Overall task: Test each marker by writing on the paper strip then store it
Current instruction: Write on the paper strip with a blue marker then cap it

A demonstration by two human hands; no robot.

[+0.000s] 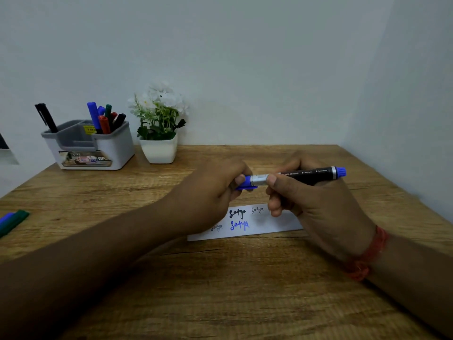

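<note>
A wood-grain surface (220, 278) meets a plain pale wall in a corner. Nearest, a white paper strip (274, 225) lies flat, handwritten four times with "Satya" in black and blue ink. Above it, both hands hold a blue marker (308, 173) level, its long axis running left to right, blue end plug pointing right. The right hand (316, 202), a red thread at its wrist, has its fingers clamped around the black printed barrel; the print is too small to read. The left hand (215, 190) has its fingers closed on the blue cap (245, 184) by the silver collar. At the far left edge lie a blue and a green marker (13, 220). Farther back, a white-and-grey compartmented organizer (115, 148) holds upright markers beside a white pot of white artificial flowers (159, 119).
</note>
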